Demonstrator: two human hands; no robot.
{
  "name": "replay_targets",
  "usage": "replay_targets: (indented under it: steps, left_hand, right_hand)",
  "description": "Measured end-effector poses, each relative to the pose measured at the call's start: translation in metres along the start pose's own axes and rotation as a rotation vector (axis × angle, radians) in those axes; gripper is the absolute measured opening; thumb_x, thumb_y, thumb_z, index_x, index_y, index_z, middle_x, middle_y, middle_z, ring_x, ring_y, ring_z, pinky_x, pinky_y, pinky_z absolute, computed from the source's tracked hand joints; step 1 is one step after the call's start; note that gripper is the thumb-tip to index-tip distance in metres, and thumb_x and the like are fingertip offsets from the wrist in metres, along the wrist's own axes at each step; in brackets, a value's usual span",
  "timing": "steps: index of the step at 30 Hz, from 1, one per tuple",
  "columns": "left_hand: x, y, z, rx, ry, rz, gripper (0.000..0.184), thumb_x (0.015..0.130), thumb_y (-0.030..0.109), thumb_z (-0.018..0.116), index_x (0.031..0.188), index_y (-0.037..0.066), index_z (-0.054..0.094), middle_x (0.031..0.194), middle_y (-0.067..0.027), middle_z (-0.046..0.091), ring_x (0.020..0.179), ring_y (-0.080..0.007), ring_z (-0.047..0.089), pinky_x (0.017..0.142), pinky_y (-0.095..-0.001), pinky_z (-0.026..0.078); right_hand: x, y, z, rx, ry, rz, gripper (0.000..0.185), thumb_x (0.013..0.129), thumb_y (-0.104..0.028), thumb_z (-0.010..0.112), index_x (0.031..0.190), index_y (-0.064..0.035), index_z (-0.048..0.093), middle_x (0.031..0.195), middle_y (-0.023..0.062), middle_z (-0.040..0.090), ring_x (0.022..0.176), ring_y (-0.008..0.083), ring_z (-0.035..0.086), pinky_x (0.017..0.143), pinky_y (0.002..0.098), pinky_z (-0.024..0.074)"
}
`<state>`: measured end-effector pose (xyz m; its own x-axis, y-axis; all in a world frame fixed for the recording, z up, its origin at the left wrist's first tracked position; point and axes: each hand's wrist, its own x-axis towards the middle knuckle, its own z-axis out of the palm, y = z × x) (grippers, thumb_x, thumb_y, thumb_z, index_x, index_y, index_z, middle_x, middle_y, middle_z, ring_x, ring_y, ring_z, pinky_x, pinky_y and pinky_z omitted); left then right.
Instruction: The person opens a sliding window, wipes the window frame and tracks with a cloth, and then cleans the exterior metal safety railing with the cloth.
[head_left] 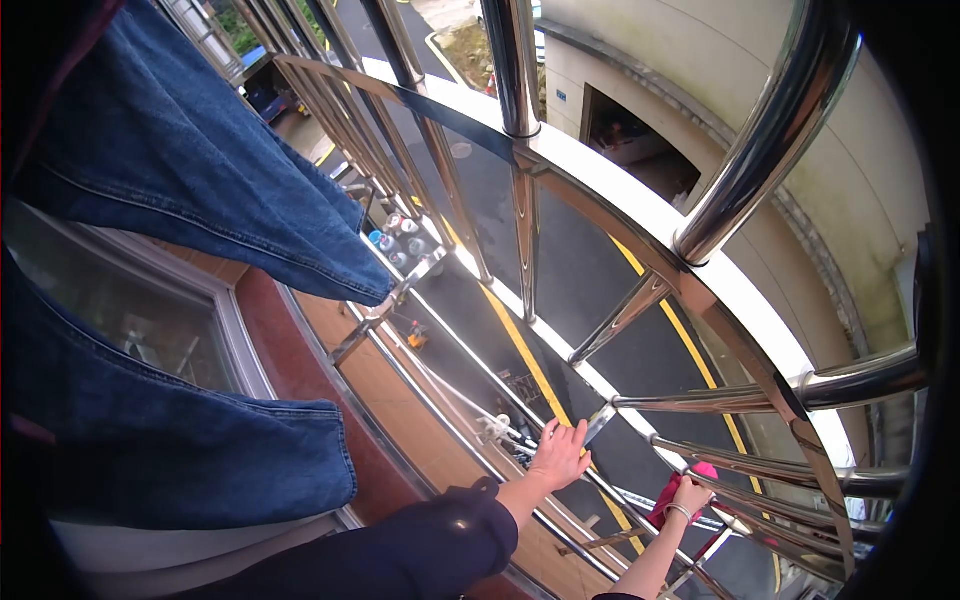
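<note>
My left hand [562,455], at the end of a dark sleeve, reaches over the lower metal rails, its bent fingers slightly apart beside a short shiny crossbar [600,424]. Nothing plainly shows in its grasp. To its right, my right hand [692,495], with a bracelet at the wrist, is closed on a pink-red cloth [664,503]. Part of the cloth shows above the fingers and part hangs to their left, against the metal bars. How far the cloth touches the rail is unclear.
Blue jeans [190,180] hang at the left before a window [150,310]. A curved metal railing [600,205] with upright bars crosses the right side. Bottles [400,243] stand on a rack farther out. Below lies a road [470,330] with yellow lines.
</note>
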<state>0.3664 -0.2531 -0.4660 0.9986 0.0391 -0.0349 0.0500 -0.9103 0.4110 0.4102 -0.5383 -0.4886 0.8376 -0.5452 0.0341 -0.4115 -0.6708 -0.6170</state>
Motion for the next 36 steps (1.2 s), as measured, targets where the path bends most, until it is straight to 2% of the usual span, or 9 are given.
replay_targets:
  steps: [3,9,12,18,21,24,25,29,36]
  left_hand:
    - [0.000,-0.001,0.001,0.010,-0.001,-0.003,0.058,0.081,0.034,0.054,0.124,-0.001,0.040,0.094,-0.0121,0.057,0.097,-0.0243,0.051,0.103,-0.0425,0.023]
    - [-0.002,-0.002,0.002,0.025,0.007,0.001,0.058,0.081,0.035,0.053,0.124,-0.001,0.040,0.094,-0.0117,0.057,0.097,-0.0237,0.051,0.103,-0.0421,0.023]
    - [-0.002,-0.001,0.001,0.038,0.007,0.000,0.058,0.081,0.035,0.053,0.124,-0.001,0.041,0.093,-0.0115,0.056,0.096,-0.0237,0.051,0.102,-0.0422,0.024]
    - [-0.002,-0.001,-0.003,0.026,-0.036,-0.008,0.059,0.082,0.035,0.050,0.127,-0.001,0.039,0.095,-0.0108,0.056,0.098,-0.0235,0.050,0.102,-0.0408,0.023]
    - [-0.002,-0.002,-0.002,0.013,-0.029,-0.004,0.059,0.082,0.035,0.050,0.127,-0.001,0.039,0.095,-0.0106,0.056,0.097,-0.0233,0.050,0.102,-0.0407,0.023]
    - [-0.002,-0.002,-0.002,0.044,-0.048,-0.010,0.059,0.082,0.035,0.051,0.127,-0.001,0.039,0.095,-0.0103,0.056,0.097,-0.0229,0.051,0.102,-0.0407,0.024]
    - [-0.002,-0.001,-0.002,0.046,-0.029,-0.008,0.059,0.081,0.035,0.051,0.126,-0.001,0.040,0.094,-0.0103,0.056,0.096,-0.0227,0.051,0.102,-0.0412,0.024]
    - [-0.002,-0.001,-0.001,0.035,0.015,-0.003,0.058,0.080,0.036,0.053,0.124,0.000,0.040,0.092,-0.0104,0.056,0.094,-0.0224,0.051,0.102,-0.0423,0.024]
    - [-0.001,-0.002,-0.003,-0.012,0.025,0.001,0.059,0.080,0.034,0.054,0.125,-0.001,0.039,0.092,-0.0117,0.055,0.093,-0.0241,0.051,0.102,-0.0429,0.024]
  right_hand:
    - [-0.002,-0.013,-0.005,-0.093,-0.022,-0.005,0.020,0.060,-0.005,0.060,0.078,0.0017,0.066,0.086,0.0213,0.062,0.085,0.0375,0.059,0.084,0.0436,0.0436]
    - [0.000,-0.008,-0.004,-0.178,-0.060,0.027,0.023,0.061,-0.005,0.061,0.083,0.0005,0.066,0.088,0.0210,0.062,0.087,0.0347,0.059,0.085,0.0414,0.0436]
    - [-0.004,-0.009,-0.005,0.078,-0.135,0.142,0.035,0.065,-0.002,0.059,0.099,0.0017,0.062,0.096,0.0186,0.061,0.091,0.0305,0.058,0.088,0.0379,0.0427]
    - [-0.035,-0.017,0.016,0.298,0.193,0.119,0.052,0.068,0.004,0.055,0.119,0.0046,0.047,0.110,0.0165,0.056,0.101,0.0269,0.055,0.092,0.0345,0.0399]
    - [-0.035,-0.003,0.025,0.337,0.245,0.095,0.046,0.068,0.002,0.057,0.114,0.0043,0.050,0.108,0.0164,0.058,0.100,0.0279,0.055,0.092,0.0342,0.0403]
    - [-0.025,-0.013,0.009,0.222,0.058,0.083,0.042,0.068,0.000,0.057,0.109,0.0033,0.052,0.106,0.0161,0.059,0.098,0.0292,0.056,0.091,0.0348,0.0408]
    - [-0.025,-0.026,0.003,0.134,0.066,0.051,0.034,0.067,0.003,0.057,0.101,0.0049,0.056,0.096,0.0176,0.062,0.091,0.0309,0.059,0.088,0.0367,0.0417]
    - [-0.018,-0.032,-0.001,-0.012,0.040,0.033,0.022,0.065,0.000,0.057,0.087,0.0048,0.060,0.090,0.0200,0.063,0.088,0.0339,0.059,0.086,0.0389,0.0424]
    - [-0.033,-0.037,0.010,0.037,0.180,0.117,0.041,0.069,-0.003,0.059,0.109,0.0046,0.053,0.105,0.0203,0.060,0.099,0.0332,0.057,0.091,0.0387,0.0399]
